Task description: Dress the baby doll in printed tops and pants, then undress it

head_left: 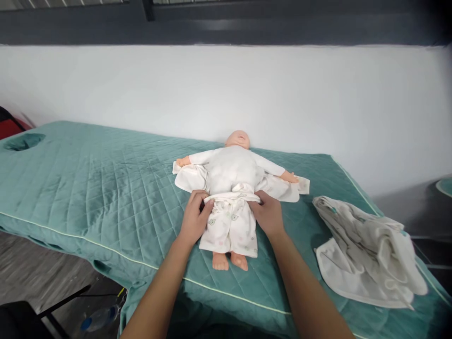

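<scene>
A baby doll [231, 167] with a white cloth body lies on its back, head toward the wall and arms spread. White printed baby pants [231, 226] cover its legs, and its bare feet stick out below the hems. My left hand [196, 214] pinches the waistband at the left side. At the right side, my right hand [269, 213] grips the same waistband between thumb and fingers. Under the doll's back and arms a white garment [282, 187] is spread open. Part of the waistband is folded and bunched at the belly.
A green quilted cover [123, 188] lies over the bed, which has a hole [24, 141] at its far left. A crumpled white garment [370, 254] rests at the right. Behind stands a white wall [176, 89]. A plastic bottle [100, 318] is on the floor.
</scene>
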Available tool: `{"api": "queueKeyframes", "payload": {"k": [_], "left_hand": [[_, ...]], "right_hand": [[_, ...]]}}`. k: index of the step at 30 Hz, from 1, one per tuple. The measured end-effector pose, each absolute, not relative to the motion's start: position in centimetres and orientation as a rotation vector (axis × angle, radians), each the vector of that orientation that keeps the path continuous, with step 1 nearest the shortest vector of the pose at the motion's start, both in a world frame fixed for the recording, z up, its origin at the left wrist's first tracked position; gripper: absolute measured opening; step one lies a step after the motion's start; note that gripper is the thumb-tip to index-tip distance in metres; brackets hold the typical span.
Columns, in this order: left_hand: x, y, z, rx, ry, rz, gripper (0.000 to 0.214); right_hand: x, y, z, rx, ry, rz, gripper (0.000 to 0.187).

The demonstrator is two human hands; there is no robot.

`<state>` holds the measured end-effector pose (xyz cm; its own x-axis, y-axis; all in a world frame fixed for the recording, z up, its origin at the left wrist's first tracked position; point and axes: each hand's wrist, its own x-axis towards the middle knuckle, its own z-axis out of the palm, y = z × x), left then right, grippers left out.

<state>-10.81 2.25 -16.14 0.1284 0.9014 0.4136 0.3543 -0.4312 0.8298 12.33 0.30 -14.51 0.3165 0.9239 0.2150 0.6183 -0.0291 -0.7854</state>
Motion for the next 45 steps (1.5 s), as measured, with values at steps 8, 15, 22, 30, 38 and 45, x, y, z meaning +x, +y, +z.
{"api": "queueKeyframes", "payload": {"k": [8, 15, 22, 30, 38, 45], "left_hand": [[-10.8, 2.3, -16.2, 1.838, 1.189, 1.307, 0.013], [-10.8, 2.4, -16.4, 1.825, 1.178, 1.307, 0.014], [-10.8, 2.5, -16.2, 1.809, 1.199, 1.305, 0.015], [-10.8, 2.6, -16.4, 1.808, 1.218, 1.314, 0.014], [-10.7, 2.6, -16.3, 1.809, 1.269, 1.311, 0.016], [-10.6, 2.6, -16.2, 1.824, 1.281, 1.311, 0.016]], "right_hand": [[12.8, -0.5, -14.4, -1.491, -1.494, 0.672, 0.043], [13.5, -1.6, -13.8, -1.283, -1.718, 1.01, 0.048], [13.6, -0.9, -14.0, -1.388, -1.195, 0.6, 0.027], [13.8, 2.0, -15.9, -1.426, -1.466, 0.267, 0.052], [13.8, 4.5, -14.8, -1.491, -1.643, 0.161, 0.045], [14.8, 7.6, -14.2, -1.573, -1.588, 0.231, 0.054]]}}
